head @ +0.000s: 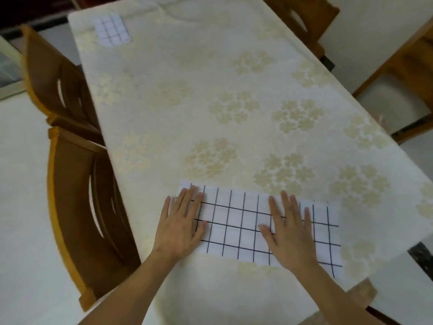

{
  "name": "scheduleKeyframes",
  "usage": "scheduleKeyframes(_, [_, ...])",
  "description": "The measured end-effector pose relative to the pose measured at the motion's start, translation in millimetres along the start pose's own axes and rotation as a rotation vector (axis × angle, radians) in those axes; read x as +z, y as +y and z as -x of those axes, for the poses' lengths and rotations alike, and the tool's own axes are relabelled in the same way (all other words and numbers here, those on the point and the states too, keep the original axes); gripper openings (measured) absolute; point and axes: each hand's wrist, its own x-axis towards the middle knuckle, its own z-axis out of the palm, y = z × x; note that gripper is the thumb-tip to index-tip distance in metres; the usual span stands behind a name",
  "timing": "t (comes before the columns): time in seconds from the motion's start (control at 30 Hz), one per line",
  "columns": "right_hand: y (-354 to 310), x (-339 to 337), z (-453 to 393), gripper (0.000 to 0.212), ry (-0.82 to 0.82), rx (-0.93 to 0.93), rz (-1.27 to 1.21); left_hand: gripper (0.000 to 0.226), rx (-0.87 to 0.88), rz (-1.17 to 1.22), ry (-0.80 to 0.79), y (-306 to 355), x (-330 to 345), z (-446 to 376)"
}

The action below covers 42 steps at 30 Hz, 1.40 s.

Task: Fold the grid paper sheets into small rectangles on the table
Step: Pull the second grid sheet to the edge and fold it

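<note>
Two bare forearms in shot, no sleeves showing, left hand (pixel 181 225) with no ring or watch, right hand (pixel 289 231) equally unadorned, wrists free of bands, short plain fingernails, no gloves

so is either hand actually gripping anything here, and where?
Nothing gripped. Left hand and right hand lie flat with straight fingers, pressing the long grid paper sheet near its left end and right of centre.

This looks like a home dining room: a long table (pixel 234 90) under a cream cloth (pixel 210 127) patterned with pale gold flowers, wooden chairs (pixel 89 207) with curved slatted backs drawn up along both sides and at the far end, on a pale floor (pixel 21 195).
</note>
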Motion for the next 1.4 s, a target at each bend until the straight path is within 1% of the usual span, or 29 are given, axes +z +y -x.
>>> scheduleKeyframes(0.1, [-32,-13,-35,0.061,0.074,-0.35,0.018,0.065,-0.158,0.007,0.034,-14,-10,16])
scheduleKeyframes(0.23, [-74,-15,-86,0.043,0.183,-0.682,0.057,0.056,-0.307,0.054,0.098,-26,-15,36])
scheduleKeyframes(0.27, [-84,-13,-99,0.04,0.196,-0.745,0.065,0.052,-0.326,0.06,0.107,-28,-14,39])
scheduleKeyframes(0.33, [-104,-12,-121,0.042,0.191,-0.836,0.071,0.044,-0.361,0.071,0.115,-30,-11,44])
scheduleKeyframes(0.4, [-122,-10,-137,0.042,0.174,-0.911,0.059,0.041,-0.415,0.074,0.099,-31,-6,45])
scheduleKeyframes(0.5, [-144,-8,-154,0.041,0.098,-1.012,0.048,0.036,-0.461,0.058,0.078,-28,1,44])
scheduleKeyframes(0.57, [-157,-10,-160,0.041,0.064,-1.064,0.061,0.034,-0.469,0.065,0.094,-28,4,42])
scheduleKeyframes(0.63, [-167,-10,-163,0.036,0.065,-1.112,0.081,0.034,-0.484,0.065,0.107,-27,5,41])
scheduleKeyframes(0.77, [-172,-4,-165,0.03,0.032,-1.176,0.078,0.035,-0.485,0.059,0.115,-26,7,39])
scheduleKeyframes(0.93, [-170,2,-164,0.027,0.0,-1.183,0.038,0.037,-0.487,0.05,0.108,-22,13,37])
scheduleKeyframes(1.07, [-173,3,-165,0.017,-0.033,-1.173,0.048,0.043,-0.516,0.024,0.122,-19,16,36])
scheduleKeyframes(1.23, [-178,2,-168,0.022,-0.043,-1.181,0.053,0.044,-0.521,0.005,0.134,-16,19,34])
scheduleKeyframes(1.33, [-181,-1,-170,0.021,-0.052,-1.196,0.068,0.04,-0.505,0.041,0.171,-17,18,36])
scheduleKeyframes(1.4, [-182,-2,-169,0.015,-0.053,-1.216,0.059,0.035,-0.465,0.073,0.206,-18,18,39])
